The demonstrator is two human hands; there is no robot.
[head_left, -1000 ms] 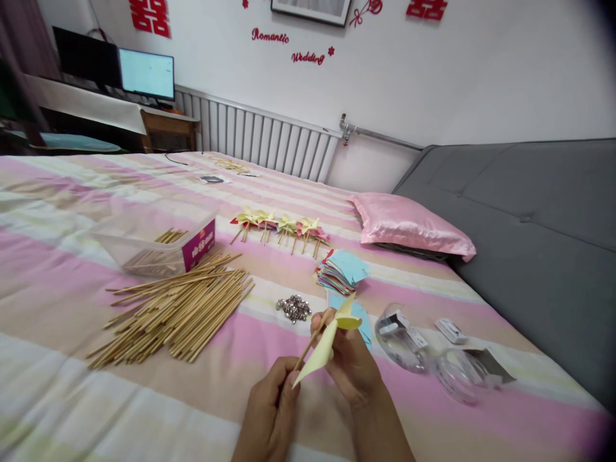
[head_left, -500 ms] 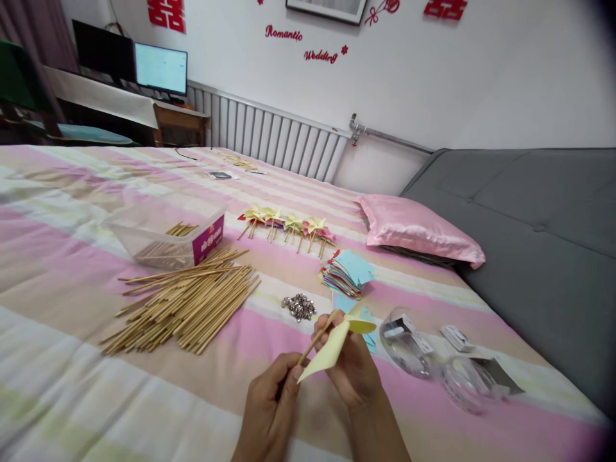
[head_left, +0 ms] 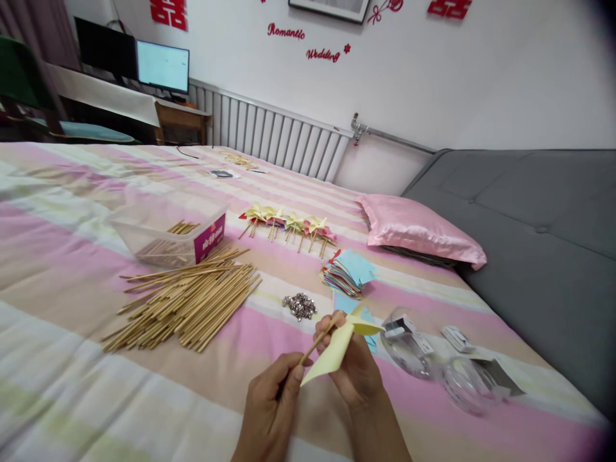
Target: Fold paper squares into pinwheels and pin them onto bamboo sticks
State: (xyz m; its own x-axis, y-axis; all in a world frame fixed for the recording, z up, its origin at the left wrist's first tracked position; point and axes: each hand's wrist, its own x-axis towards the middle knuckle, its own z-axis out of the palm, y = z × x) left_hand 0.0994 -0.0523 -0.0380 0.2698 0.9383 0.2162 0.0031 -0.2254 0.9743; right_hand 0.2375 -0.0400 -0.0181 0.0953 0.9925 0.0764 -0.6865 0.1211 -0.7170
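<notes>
Low in the middle of the view, my left hand (head_left: 276, 391) pinches the lower end of a thin wooden stick (head_left: 317, 345). A pale yellow paper pinwheel (head_left: 333, 351) sits at the stick's upper end. My right hand (head_left: 353, 366) is closed around that end, its fingers behind the paper and partly hidden by it. A small heap of silver metal pins (head_left: 300, 306) lies just beyond my hands. A stack of coloured paper sheets (head_left: 347, 273) with cut edges stands behind them, and a light blue sheet (head_left: 347, 303) lies nearer, partly covered by my right hand.
Many loose sticks (head_left: 192, 301) lie to the left, before a clear plastic box (head_left: 158, 247) holding more. Several finished pinwheels (head_left: 289, 221) lie in a row farther back. Clear round containers (head_left: 407, 340) sit at right. A pink pillow (head_left: 418, 228) rests by the grey headboard (head_left: 534, 237).
The pinwheel has turned slightly on the stick's end, and its yellow blades now spread farther to the right. Both hands keep their hold in nearly the same place.
</notes>
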